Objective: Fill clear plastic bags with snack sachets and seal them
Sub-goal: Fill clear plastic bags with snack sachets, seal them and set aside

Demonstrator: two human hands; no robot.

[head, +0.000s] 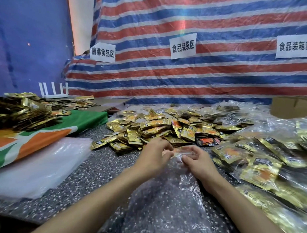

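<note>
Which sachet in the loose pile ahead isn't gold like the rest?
The black sachet with red-orange print, lying at the near edge of the pile, just beyond the right hand. The sachets around it are all gold.

Speckled table (92,173) bears sachets (155,130), clear bag (163,204), filled bags (267,164).

Three white paper signs on the striped tarp (215,16), well beyond the grips. Left sign (102,52), past the left grip (154,156): 捆绑食品区. Middle sign (183,46), ahead of both: 食品装袋区. Right sign (294,46), past the right grip (198,162): 食品装箱区. Print on the gold sachets (149,130) is unreadable.
</note>
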